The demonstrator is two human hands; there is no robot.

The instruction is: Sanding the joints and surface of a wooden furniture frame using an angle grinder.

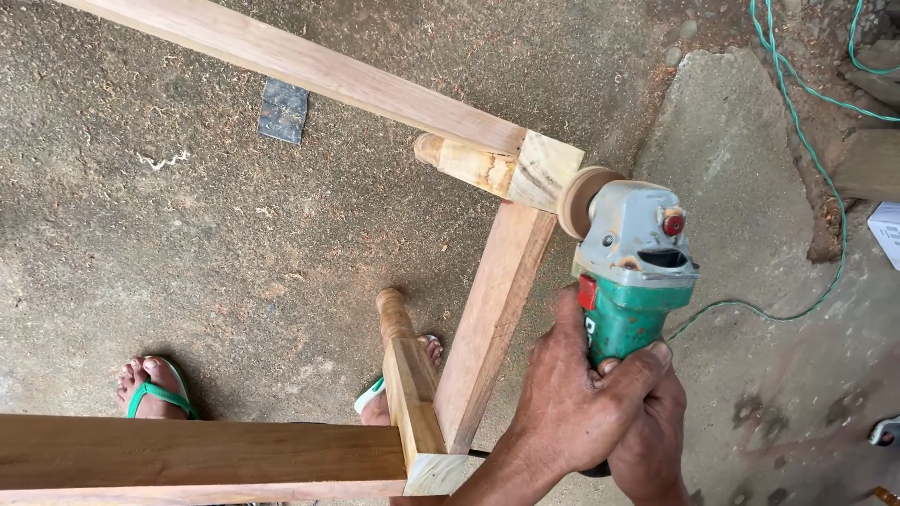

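Hands, two (pixel 572 394) (pixel 656 436), grip one green grinder (pixel 633 267) against one wooden frame (pixel 497 300).

Grinder (pixel 630 272) sits right of the frame (pixel 492 309) corner, disc (pixel 577 201) touching the post (pixel 544 171) end; both hands (pixel 572 398) below it.
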